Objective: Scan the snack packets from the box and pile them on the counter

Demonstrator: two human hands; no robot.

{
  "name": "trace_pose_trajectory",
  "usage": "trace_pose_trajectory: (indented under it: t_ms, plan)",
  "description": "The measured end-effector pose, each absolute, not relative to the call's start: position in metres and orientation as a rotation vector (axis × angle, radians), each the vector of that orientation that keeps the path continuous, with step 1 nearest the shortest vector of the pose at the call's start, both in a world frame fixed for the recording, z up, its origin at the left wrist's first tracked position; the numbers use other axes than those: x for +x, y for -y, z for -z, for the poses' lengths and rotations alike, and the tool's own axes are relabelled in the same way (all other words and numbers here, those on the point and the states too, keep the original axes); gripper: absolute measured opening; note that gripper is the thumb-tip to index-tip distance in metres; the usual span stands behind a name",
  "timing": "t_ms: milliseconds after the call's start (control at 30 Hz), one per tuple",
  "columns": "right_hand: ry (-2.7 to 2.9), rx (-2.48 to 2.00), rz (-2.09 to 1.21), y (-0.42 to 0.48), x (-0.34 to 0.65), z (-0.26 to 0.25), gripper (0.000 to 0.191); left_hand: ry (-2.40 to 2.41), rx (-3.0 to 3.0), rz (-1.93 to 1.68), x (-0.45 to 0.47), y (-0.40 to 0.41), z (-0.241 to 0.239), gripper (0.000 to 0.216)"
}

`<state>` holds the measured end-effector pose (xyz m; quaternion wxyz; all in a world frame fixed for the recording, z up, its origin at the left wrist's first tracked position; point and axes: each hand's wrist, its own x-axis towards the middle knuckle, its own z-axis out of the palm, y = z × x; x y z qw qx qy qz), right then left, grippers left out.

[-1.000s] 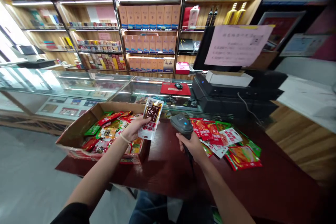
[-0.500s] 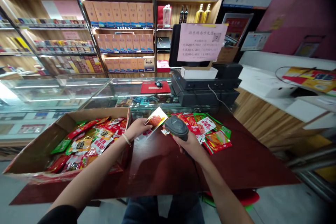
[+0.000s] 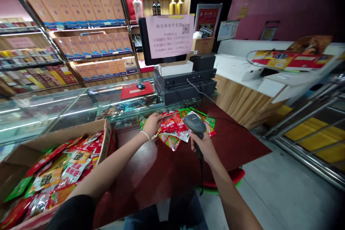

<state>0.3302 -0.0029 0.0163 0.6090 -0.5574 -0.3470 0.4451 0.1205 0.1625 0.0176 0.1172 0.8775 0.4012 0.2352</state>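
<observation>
My right hand [image 3: 202, 144] grips a dark grey handheld barcode scanner [image 3: 194, 123], its head over the right part of a pile of snack packets. My left hand [image 3: 152, 125] is at the pile's left side, fingers closed on the edge of a red snack packet [image 3: 165, 124]; the fingertips are partly hidden. Red, white and green packets overlap in the pile, among them a packet with a clear-looking front [image 3: 170, 141] near the table's front side. At the left, an open cardboard box [image 3: 105, 140] holds many more packets, including a white and red one [image 3: 74, 170].
The dark red wooden table [image 3: 151, 176] adjoins a glass display counter [image 3: 72, 109]. Behind the pile stand a black cash drawer [image 3: 185, 91] and a monitor with a pink notice [image 3: 169, 37]. A red mat [image 3: 132, 91] carries a mouse. A red stool [image 3: 237, 176] is under the table's right side.
My view has turned right. My left hand has moved from beside the box, where it held a packet in front of the scanner, onto the pile. The scanner stays in my right hand.
</observation>
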Motion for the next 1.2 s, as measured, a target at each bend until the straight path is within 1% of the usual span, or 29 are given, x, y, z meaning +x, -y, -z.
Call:
trace_pose_trajectory:
  t_ms: [100, 167, 233, 300, 400, 567, 733, 833, 1033, 1200]
  plan:
    - [0.790, -1.302, -1.010, 0.008, 0.344, -0.015, 0.044, -1.093, 2.618, -0.623, 0.160, -0.166, 0.003, 0.037]
    - [0.794, -1.301, -1.001, 0.011, 0.350, -0.013, 0.044, -0.984, 2.601, -0.454, 0.178, -0.165, 0.015, 0.040]
    - [0.806, -1.297, -0.998, 0.013, 0.353, -0.013, 0.044, -0.868, 2.573, -0.313, 0.186, -0.163, 0.020, 0.047]
    - [0.813, -1.292, -0.994, 0.015, 0.354, -0.014, 0.045, -0.845, 2.557, -0.295, 0.184, -0.163, 0.016, 0.051]
    - [0.816, -1.300, -0.995, 0.016, 0.349, -0.019, 0.045, -0.934, 2.531, -0.348, 0.166, -0.165, -0.003, 0.043]
    - [0.875, -1.299, -1.038, 0.012, 0.330, -0.031, 0.041, -1.040, 2.446, -0.394, 0.108, -0.160, -0.044, 0.037]
    - [1.059, -1.315, -1.133, 0.000, 0.298, -0.034, 0.044, -1.124, 2.342, -0.606, 0.027, -0.133, -0.067, 0.035]
    - [1.164, -1.284, -1.223, -0.012, 0.270, -0.033, 0.046, -1.266, 2.290, -0.724, -0.026, -0.117, -0.072, 0.035]
    - [1.294, -1.243, -1.326, -0.030, 0.197, -0.039, 0.042, -1.683, 2.112, -0.879, -0.132, -0.100, -0.072, 0.031]
    - [1.398, -1.171, -1.372, -0.040, 0.145, -0.045, 0.042, -1.936, 1.990, -0.898, -0.191, -0.099, -0.064, 0.027]
